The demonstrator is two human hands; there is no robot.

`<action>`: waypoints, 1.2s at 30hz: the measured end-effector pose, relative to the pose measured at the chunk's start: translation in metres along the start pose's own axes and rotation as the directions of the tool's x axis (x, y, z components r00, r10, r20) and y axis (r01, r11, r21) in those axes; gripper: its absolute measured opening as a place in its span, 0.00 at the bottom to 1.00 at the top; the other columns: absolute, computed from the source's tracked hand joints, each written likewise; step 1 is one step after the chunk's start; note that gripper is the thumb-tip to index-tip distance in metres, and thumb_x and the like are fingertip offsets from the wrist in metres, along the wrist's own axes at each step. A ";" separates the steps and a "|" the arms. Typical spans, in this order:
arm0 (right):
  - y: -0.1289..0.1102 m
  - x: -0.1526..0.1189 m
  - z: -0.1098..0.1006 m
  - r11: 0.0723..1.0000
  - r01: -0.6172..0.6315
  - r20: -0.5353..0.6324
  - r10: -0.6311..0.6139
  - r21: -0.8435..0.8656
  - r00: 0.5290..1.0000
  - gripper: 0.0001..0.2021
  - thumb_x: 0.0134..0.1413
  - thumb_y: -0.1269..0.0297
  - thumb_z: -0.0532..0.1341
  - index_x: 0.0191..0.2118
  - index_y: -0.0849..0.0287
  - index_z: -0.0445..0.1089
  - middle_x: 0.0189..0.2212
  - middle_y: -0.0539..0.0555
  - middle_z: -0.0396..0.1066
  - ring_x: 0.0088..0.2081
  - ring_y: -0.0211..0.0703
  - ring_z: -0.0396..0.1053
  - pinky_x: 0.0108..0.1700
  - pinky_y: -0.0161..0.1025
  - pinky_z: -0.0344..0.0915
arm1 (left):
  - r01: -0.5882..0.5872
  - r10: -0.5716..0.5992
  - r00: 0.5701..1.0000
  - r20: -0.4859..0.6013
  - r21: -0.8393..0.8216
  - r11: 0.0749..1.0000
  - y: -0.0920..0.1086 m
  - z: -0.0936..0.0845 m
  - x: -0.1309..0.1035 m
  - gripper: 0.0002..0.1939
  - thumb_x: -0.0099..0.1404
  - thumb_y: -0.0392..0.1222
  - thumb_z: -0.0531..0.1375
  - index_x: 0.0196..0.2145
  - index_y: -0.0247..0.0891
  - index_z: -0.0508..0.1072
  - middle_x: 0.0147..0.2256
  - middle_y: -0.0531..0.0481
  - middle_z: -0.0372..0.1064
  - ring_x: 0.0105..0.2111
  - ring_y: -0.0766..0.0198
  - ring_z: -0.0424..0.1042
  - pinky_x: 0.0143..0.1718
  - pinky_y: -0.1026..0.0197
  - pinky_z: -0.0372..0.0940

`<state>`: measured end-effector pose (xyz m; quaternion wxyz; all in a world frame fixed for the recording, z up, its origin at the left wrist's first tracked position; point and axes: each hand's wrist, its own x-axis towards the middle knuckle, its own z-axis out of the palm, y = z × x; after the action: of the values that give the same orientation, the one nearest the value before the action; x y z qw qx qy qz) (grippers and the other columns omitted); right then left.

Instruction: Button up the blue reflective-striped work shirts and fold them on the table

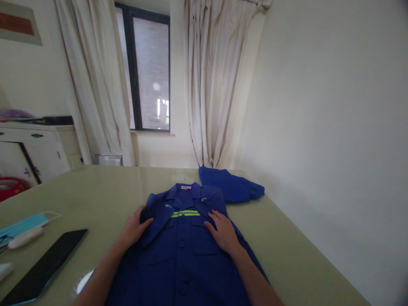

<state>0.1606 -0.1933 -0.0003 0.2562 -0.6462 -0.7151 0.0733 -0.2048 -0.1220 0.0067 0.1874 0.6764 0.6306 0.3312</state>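
Note:
A dark blue work jacket (181, 259) with a collar, dark buttons and a yellow-green reflective stripe lies front up on the table. Its left side is folded inward near the shoulder. My left hand (134, 227) is at that side's edge, thumb on top of the cloth and the other fingers partly hidden behind it, thumb and fingers apart. On the right chest, beside the stripe, my right hand (222, 231) rests with its fingers spread. Beyond the jacket's right shoulder is a bunched blue cloth (236, 185).
On the greenish table (105, 191), a black tablet (47, 263), a light blue mask (25, 225) and a white oval object (26, 238) are at the left. A wall runs along the right side. A white cabinet (47, 148) and a red basin (11, 189) stand at the far left.

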 end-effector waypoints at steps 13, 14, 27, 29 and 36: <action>0.044 0.087 -0.018 0.771 -0.420 -0.134 0.537 0.479 0.833 0.27 0.48 0.54 0.69 0.51 0.65 0.73 0.40 0.63 0.79 0.42 0.55 0.77 0.44 0.44 0.71 | 0.044 -0.035 0.998 0.056 -0.177 0.983 0.010 0.003 0.026 0.31 0.58 0.66 0.60 0.46 0.38 0.78 0.44 0.40 0.80 0.44 0.44 0.79 0.46 0.49 0.72; 0.044 0.092 -0.018 0.776 -0.405 -0.120 0.517 0.484 0.847 0.24 0.46 0.55 0.70 0.47 0.64 0.75 0.37 0.61 0.80 0.40 0.54 0.77 0.42 0.43 0.71 | 0.018 -0.008 0.998 0.066 -0.147 0.989 0.011 0.003 0.029 0.27 0.58 0.63 0.60 0.44 0.38 0.78 0.43 0.41 0.81 0.42 0.45 0.79 0.45 0.50 0.72; 0.044 0.155 -0.090 0.915 -0.224 -0.418 0.357 0.334 0.835 0.15 0.57 0.63 0.60 0.49 0.58 0.74 0.48 0.63 0.76 0.54 0.58 0.71 0.57 0.52 0.65 | -0.002 0.015 0.976 -0.217 0.060 0.998 0.060 -0.027 0.108 0.29 0.68 0.50 0.53 0.61 0.32 0.68 0.54 0.34 0.75 0.41 0.49 0.80 0.50 0.48 0.70; 0.048 0.133 -0.089 0.935 -0.188 -0.452 0.314 0.302 0.835 0.21 0.56 0.62 0.59 0.55 0.59 0.70 0.54 0.64 0.72 0.57 0.57 0.68 0.61 0.53 0.63 | -0.145 0.144 0.986 -0.082 -0.009 0.989 0.051 -0.012 0.084 0.36 0.66 0.54 0.54 0.66 0.31 0.61 0.61 0.33 0.68 0.44 0.49 0.80 0.55 0.47 0.69; 0.082 -0.061 -0.074 0.991 -0.066 -0.255 0.095 0.120 0.962 0.23 0.61 0.52 0.58 0.59 0.52 0.70 0.60 0.58 0.68 0.62 0.54 0.66 0.67 0.54 0.59 | -0.253 0.251 0.938 0.239 -0.023 0.967 -0.054 0.000 -0.082 0.26 0.53 0.61 0.68 0.51 0.62 0.79 0.60 0.54 0.72 0.60 0.39 0.70 0.62 0.39 0.65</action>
<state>0.2697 -0.2561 0.0107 0.3799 -0.6637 -0.6433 0.0376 -0.2433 -0.1948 -0.0471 0.2154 0.7874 0.5127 0.2659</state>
